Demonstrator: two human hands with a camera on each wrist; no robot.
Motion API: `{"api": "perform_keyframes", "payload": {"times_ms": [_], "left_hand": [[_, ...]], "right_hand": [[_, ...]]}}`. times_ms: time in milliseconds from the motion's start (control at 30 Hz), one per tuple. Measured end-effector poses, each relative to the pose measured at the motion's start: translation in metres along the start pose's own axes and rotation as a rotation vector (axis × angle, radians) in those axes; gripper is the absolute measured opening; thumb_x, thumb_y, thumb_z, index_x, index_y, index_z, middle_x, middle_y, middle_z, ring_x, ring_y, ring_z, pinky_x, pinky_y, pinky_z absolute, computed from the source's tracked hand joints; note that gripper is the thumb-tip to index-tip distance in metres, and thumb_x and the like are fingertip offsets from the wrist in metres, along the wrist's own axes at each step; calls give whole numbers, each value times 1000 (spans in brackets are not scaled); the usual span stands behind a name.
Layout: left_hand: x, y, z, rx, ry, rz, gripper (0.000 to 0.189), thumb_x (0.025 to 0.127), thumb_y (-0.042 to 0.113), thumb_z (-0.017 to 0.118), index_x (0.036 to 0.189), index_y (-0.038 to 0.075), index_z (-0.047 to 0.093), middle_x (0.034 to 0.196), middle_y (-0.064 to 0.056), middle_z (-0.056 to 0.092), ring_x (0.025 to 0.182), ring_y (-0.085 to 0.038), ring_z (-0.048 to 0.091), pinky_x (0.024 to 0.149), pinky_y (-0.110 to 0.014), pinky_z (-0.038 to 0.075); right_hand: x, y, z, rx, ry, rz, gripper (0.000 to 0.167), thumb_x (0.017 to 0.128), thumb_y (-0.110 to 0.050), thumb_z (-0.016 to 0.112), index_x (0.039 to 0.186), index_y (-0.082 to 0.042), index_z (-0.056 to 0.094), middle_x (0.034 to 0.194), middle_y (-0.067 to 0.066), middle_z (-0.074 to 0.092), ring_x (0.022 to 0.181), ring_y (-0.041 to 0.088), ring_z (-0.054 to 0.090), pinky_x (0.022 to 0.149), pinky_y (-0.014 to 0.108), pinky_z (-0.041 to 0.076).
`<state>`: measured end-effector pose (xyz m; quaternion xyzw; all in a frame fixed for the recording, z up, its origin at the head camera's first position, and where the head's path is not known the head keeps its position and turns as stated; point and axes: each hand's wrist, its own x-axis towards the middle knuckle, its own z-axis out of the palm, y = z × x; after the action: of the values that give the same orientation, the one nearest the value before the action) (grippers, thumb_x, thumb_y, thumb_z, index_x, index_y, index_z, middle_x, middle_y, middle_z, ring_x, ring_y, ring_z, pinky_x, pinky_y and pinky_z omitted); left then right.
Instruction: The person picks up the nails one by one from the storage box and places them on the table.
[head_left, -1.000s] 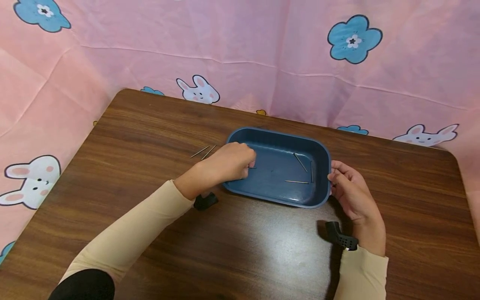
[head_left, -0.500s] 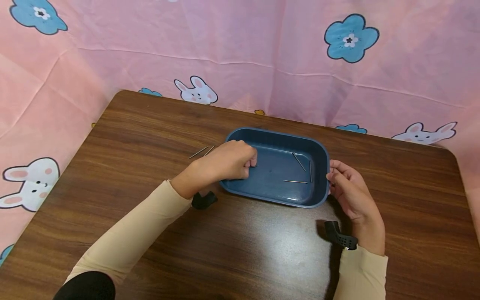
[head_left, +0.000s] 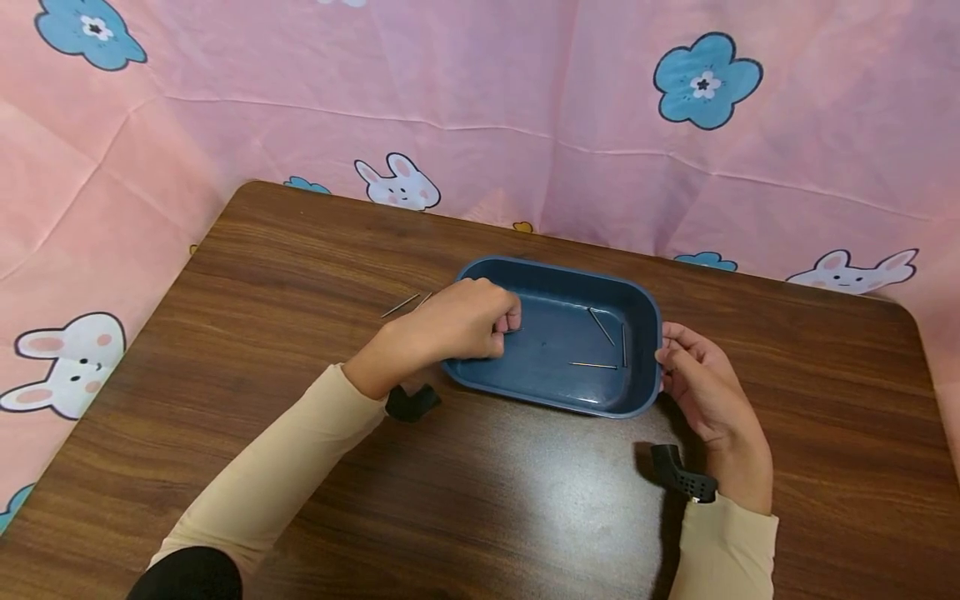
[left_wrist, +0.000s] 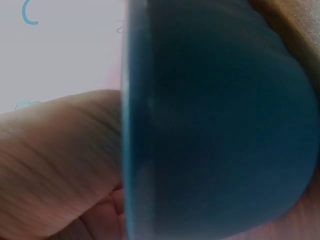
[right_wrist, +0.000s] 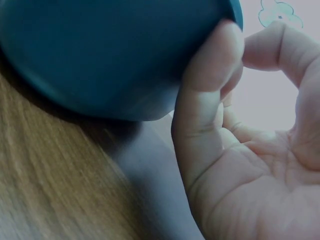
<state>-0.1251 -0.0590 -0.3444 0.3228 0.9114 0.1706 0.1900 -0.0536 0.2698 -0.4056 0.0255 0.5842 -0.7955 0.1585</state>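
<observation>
blue tray (head_left: 550,343) lies beneath the left hand (head_left: 471,319).

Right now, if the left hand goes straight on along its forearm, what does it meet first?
Probably the far inner wall of the blue tray. The three nails farther right look off that line. The height of the left hand is unclear, so it might pass above.

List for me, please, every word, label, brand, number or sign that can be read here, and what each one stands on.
There are none. No lettering or number shows on the blue tray, the table or the right wrist's black mount; the thin nails are too small to tell. The pink cloth bears drawings, not words.
</observation>
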Motion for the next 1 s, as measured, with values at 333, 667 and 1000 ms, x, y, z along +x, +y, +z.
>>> {"api": "perform_keyframes", "payload": {"times_ms": [333,667,1000], "left_hand": [[-3,0,-6,-36,7,-14,22,88,3,69,108,8,75,97,-2,73,89,-16,68,80,-31,59],[-9,-4,-9,-127,19,-53,21,91,6,69,111,10,74,97,-1,71,87,-15,64,79,-28,56],[-14,-3,-14,-189,34,-53,22,92,4,69,113,9,73,102,-3,72,92,-18,65,84,-33,58]], "right_hand": [[0,0,1,-21,24,8,26,105,4,44,108,-11,65,83,-5,67,69,7,62,60,20,54],[0,3,0,-3,11,11,26,106,3,43,110,-10,65,84,-5,69,70,7,63,61,19,55],[1,1,0,-19,16,16,24,107,2,44,110,-11,64,84,-5,68,70,8,62,61,19,54]]}}
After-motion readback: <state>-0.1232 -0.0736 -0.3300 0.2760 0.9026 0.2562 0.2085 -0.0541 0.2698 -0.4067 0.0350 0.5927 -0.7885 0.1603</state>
